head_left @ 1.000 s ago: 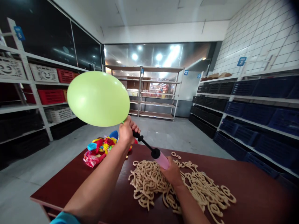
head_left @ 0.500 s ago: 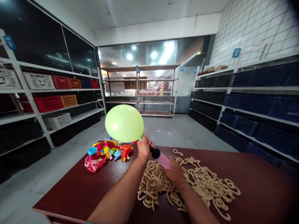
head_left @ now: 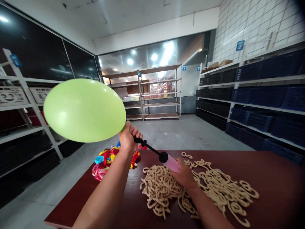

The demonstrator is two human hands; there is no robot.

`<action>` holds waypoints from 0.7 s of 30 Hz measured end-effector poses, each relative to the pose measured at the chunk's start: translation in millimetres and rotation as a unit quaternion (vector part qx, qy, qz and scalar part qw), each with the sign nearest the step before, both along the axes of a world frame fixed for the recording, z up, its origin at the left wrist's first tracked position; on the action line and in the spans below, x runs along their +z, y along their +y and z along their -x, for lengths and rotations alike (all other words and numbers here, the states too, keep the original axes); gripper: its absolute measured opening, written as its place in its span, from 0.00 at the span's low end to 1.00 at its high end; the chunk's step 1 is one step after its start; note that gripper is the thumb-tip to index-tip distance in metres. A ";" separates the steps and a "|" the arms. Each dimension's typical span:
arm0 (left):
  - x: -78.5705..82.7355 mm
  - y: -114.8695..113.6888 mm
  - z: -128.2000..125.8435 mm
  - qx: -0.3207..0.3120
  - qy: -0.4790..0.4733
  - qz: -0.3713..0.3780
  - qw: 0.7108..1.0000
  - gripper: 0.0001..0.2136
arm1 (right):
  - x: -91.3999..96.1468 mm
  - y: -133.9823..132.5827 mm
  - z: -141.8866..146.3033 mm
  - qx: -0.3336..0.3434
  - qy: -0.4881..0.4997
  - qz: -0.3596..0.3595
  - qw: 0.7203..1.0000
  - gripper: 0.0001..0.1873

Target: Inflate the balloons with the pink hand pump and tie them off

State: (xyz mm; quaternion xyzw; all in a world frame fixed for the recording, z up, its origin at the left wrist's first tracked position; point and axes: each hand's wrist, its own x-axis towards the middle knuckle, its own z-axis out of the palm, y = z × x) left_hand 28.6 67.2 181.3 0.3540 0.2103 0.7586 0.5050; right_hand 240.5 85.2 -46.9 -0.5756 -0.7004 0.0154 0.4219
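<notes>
My left hand (head_left: 127, 139) is closed round the black nozzle end of a hand pump and the neck of a light green balloon (head_left: 84, 110). The balloon is inflated and sticks out to the upper left of that hand. My right hand (head_left: 184, 174) grips the pink barrel of the pump (head_left: 172, 163), low over the table. The black rod of the pump is drawn out between the two hands.
A dark red table (head_left: 274, 194) carries a heap of beige curly clips (head_left: 214, 187) and a pile of coloured flat balloons (head_left: 107, 158) at its far left corner. White shelving with crates (head_left: 19, 95) stands left, blue-crate shelving (head_left: 262, 95) right.
The hands have drawn apart and the pump rod is pulled out again. The green balloon looks much larger than half a second ago and sits further up and left.
</notes>
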 end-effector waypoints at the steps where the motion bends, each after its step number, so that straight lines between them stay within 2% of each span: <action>1: -0.7 1.1 -1.5 0.002 0.003 0.003 1.000 0.22 | -1.2 0.4 -0.2 0.001 -0.003 0.004 1.000 0.17; 4: -16.8 9.2 -15.5 0.008 0.002 0.028 1.000 0.22 | -3.8 0.9 -2.2 0.007 -0.015 0.018 1.000 0.16; 11: -85.7 30.3 -58.9 -0.004 -0.025 0.103 0.994 0.20 | -6.5 0.0 -3.4 -0.004 -0.038 0.018 0.999 0.15; 14: -101.0 32.2 -66.1 -0.024 -0.027 0.116 0.993 0.21 | -5.9 -0.7 -1.2 -0.007 -0.042 0.026 0.999 0.16; 17: -94.7 28.7 -59.6 -0.018 -0.032 0.116 0.993 0.21 | -3.3 -1.5 0.5 -0.015 -0.049 0.022 0.998 0.16; 21: -57.0 15.9 -29.5 0.011 -0.030 0.082 0.996 0.21 | 1.9 -2.1 0.3 -0.002 -0.036 0.010 0.999 0.16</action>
